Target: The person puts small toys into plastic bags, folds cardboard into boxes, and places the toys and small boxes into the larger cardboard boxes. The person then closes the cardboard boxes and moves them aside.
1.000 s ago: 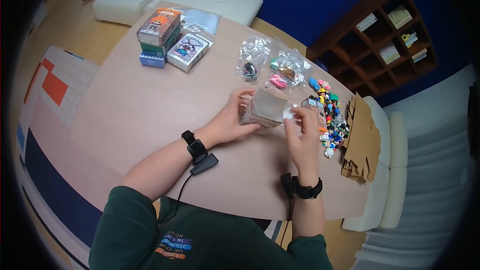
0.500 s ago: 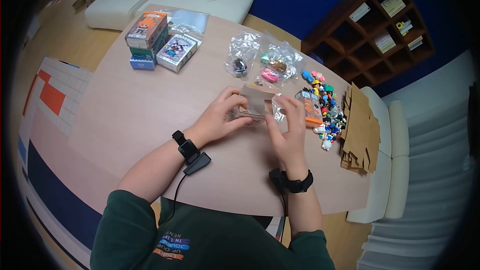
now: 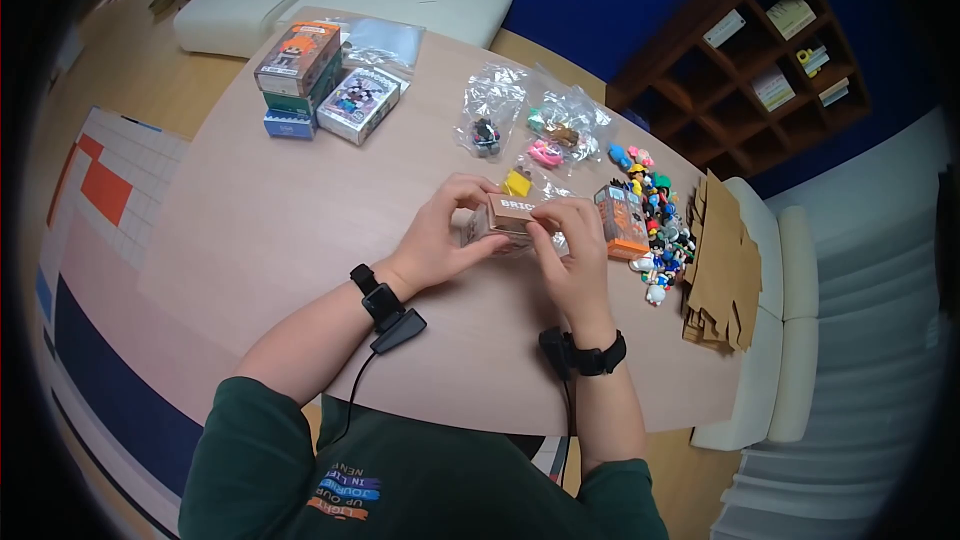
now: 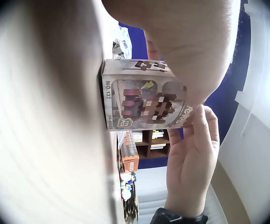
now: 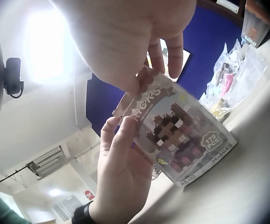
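Note:
A small brick-toy box (image 5: 186,133) stands on the table between both hands, its printed side showing a brown block figure. In the head view its brown top panel with white lettering faces up. My left hand (image 3: 437,235) grips the box by its left side, fingers behind and thumb along the front. At the top right edge, my right hand (image 3: 575,255) pinches the top flap with thumb and fingers. In the left wrist view the right hand (image 4: 191,161) reaches up to the box's upper end.
Just beyond the box lies a yellow piece (image 3: 517,182); plastic bags with parts (image 3: 565,135) lie farther back. To the right are an orange box (image 3: 624,224), small figures (image 3: 655,230) and flattened cardboard (image 3: 720,270). Stacked boxes (image 3: 297,65) and another box (image 3: 360,105) stand back left.
The top flap, upright and open half a second ago, now lies folded down over the box. My right hand has moved left from beside the box onto its top edge.

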`<state>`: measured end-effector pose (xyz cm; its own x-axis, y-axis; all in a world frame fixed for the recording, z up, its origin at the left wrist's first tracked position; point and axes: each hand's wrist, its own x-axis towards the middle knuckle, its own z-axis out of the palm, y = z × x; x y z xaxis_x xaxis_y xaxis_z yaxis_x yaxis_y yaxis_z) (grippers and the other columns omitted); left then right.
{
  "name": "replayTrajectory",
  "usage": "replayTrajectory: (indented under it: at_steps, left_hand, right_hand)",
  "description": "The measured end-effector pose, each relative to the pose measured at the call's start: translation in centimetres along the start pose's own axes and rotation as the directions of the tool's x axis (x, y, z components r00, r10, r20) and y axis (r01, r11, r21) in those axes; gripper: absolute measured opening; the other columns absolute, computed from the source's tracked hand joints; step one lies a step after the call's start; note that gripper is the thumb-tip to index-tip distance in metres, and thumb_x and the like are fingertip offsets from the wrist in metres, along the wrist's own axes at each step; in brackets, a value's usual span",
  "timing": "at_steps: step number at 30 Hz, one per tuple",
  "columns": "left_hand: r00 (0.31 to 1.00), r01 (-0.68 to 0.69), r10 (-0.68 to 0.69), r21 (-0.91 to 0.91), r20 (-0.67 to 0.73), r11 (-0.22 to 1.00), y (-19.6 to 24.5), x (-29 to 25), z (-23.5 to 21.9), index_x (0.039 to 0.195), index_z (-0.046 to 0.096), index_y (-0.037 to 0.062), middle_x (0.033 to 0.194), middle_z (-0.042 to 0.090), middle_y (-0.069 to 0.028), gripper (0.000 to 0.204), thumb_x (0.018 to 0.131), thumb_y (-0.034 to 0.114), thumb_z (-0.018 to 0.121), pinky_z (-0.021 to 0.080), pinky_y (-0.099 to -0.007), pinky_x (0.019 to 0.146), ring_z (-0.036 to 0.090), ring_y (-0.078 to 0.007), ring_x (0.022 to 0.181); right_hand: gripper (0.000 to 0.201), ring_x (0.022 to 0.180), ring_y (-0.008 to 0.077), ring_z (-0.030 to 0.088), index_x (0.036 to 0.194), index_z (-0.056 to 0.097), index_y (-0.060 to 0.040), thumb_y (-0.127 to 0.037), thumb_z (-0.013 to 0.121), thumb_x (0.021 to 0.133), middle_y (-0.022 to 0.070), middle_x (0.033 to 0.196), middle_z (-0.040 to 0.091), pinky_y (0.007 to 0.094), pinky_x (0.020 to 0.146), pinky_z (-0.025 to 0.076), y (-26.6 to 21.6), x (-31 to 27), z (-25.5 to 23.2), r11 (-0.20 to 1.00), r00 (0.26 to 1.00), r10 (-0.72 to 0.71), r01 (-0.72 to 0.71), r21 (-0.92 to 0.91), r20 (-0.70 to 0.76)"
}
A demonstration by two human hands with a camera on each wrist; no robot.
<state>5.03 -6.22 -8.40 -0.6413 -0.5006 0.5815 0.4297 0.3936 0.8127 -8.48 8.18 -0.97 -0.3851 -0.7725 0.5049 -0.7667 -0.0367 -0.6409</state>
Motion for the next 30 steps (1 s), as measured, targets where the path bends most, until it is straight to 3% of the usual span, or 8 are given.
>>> replayTrajectory:
  at_steps: [12,14,18,20,21,24,26,30]
  left_hand:
    - [0.986,-0.063,0.043,0.117,0.161,0.991,1.0,0.4,-0.3,0.118,0.058,0.0103,0.136,0.051,-0.0177,0.034,0.089,0.010,0.074,0.044,-0.0426,0.105,0.055,-0.0338,0.121]
    - [0.968,0.055,-0.074,0.084,0.240,0.995,1.3,0.6,-0.7,0.115,0.058,0.0097,0.136,0.051,-0.0174,0.032,0.088,0.008,0.075,0.046,-0.0423,0.104,0.055,-0.0340,0.123]
    - [0.963,0.059,-0.089,0.122,0.256,0.991,1.6,0.9,-0.6,0.114,0.057,0.0086,0.136,0.052,-0.0161,0.031,0.088,0.004,0.074,0.049,-0.0406,0.102,0.055,-0.0303,0.126]
    - [0.956,0.293,-0.293,-0.081,0.018,0.953,0.7,0.3,-0.1,0.115,0.054,0.0084,0.134,0.053,-0.0134,0.031,0.090,0.002,0.072,0.049,-0.0379,0.103,0.053,-0.0244,0.129]
    - [0.946,0.302,-0.318,-0.184,-0.067,0.935,-0.6,0.0,0.1,0.118,0.052,0.0053,0.130,0.056,-0.0096,0.033,0.092,0.005,0.072,0.057,-0.0332,0.089,0.062,-0.0183,0.115]
    - [0.918,0.263,-0.354,-0.391,-0.181,0.882,-1.0,0.7,0.3,0.121,0.047,0.0054,0.125,0.058,-0.0100,0.036,0.093,0.003,0.070,0.056,-0.0319,0.089,0.062,-0.0175,0.113]
    - [0.901,0.326,-0.411,-0.414,-0.135,0.850,-0.8,0.5,0.4,0.122,0.044,0.0057,0.121,0.061,-0.0102,0.037,0.094,0.002,0.069,0.056,-0.0305,0.088,0.063,-0.0167,0.111]
    - [0.842,0.494,-0.526,-0.565,0.122,0.660,-0.2,0.0,0.8,0.126,0.044,0.0073,0.134,0.049,-0.0075,0.041,0.094,0.004,0.068,0.057,-0.0310,0.091,0.059,-0.0166,0.118]
  right_hand:
    - [0.009,0.099,0.0286,0.058,0.092,0.069,-0.0026,-0.006,0.073,0.083,0.0102,0.100,0.064,0.0383,0.086,0.047,0.8,-0.2,-0.6,0.998,0.997,-0.058,0.059,-0.025,0.044]
    - [0.010,0.101,0.0289,0.058,0.091,0.070,-0.0023,-0.007,0.074,0.083,0.0106,0.101,0.064,0.0385,0.087,0.047,0.8,-0.4,-0.6,0.997,0.997,-0.065,0.066,-0.027,0.044]
    - [0.039,0.116,0.0352,0.056,0.117,0.065,-0.0058,-0.013,0.078,0.082,0.0193,0.132,0.051,0.0426,0.099,0.046,0.1,-1.0,-0.3,0.993,0.997,-0.014,0.023,-0.113,0.080]
    - [0.053,0.123,0.0382,0.053,0.130,0.061,-0.0079,-0.016,0.080,0.081,0.0226,0.144,0.043,0.0447,0.103,0.045,-0.4,-1.6,0.4,0.979,0.999,-0.018,0.025,-0.204,0.038]
    - [0.064,0.127,0.0414,0.049,0.138,0.054,-0.0104,-0.018,0.081,0.080,0.0243,0.148,0.036,0.0472,0.106,0.043,-0.7,-2.4,1.0,0.989,0.998,0.033,-0.025,-0.148,0.052]
    - [0.080,0.132,0.0474,0.042,0.150,0.046,-0.0147,-0.021,0.083,0.079,0.0260,0.151,0.030,0.0521,0.108,0.041,-1.2,-4.1,2.3,0.990,0.990,0.092,-0.078,-0.120,0.107]
    - [0.079,0.130,0.0480,0.044,0.148,0.047,-0.0157,-0.021,0.083,0.078,0.0256,0.151,0.031,0.0528,0.108,0.041,-2.2,-4.3,2.5,0.939,0.992,0.059,-0.016,-0.343,0.116]
    - [0.064,0.129,0.0448,0.045,0.134,0.056,-0.0123,-0.013,0.079,0.074,0.0239,0.144,0.042,0.0516,0.109,0.039,-1.2,-3.6,0.8,0.938,0.995,0.096,-0.083,-0.335,0.024]
